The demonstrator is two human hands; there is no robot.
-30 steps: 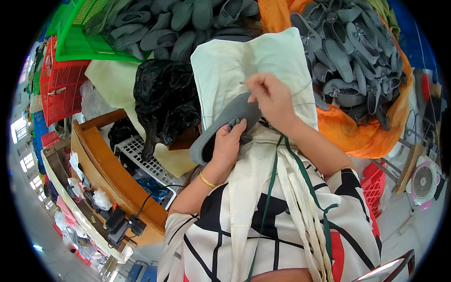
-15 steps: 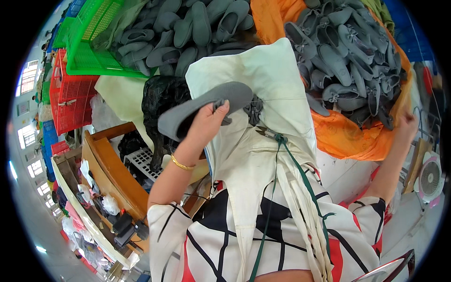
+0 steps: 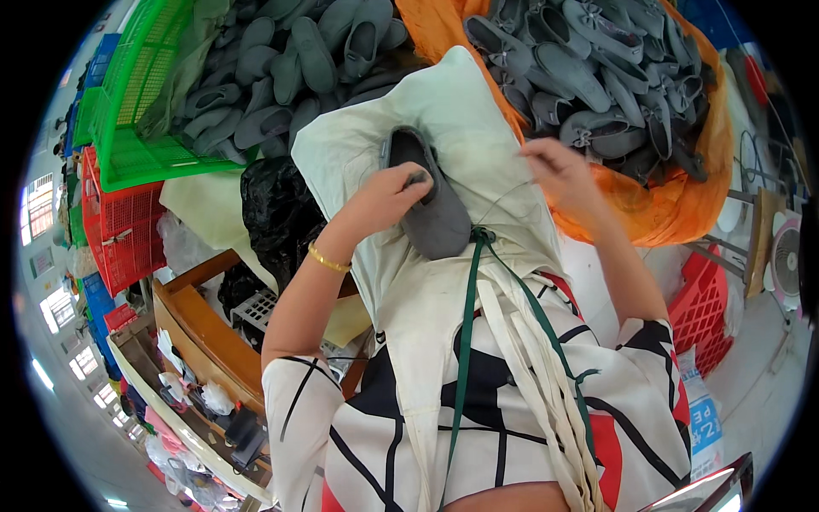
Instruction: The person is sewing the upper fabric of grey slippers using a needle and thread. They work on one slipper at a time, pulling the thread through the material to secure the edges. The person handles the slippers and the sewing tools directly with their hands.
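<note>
Grey shoe (image 3: 437, 224) on the white cloth (image 3: 339, 143) before me, toe toward five o'clock.
My left hand (image 3: 388, 198), at nine, has fingers closed at its opening; my right hand (image 3: 563, 175), at three, is loosely pinched, hold unclear. Steady shoe, gentle pull on the thread (image 3: 503, 195), I'd judge.
</note>
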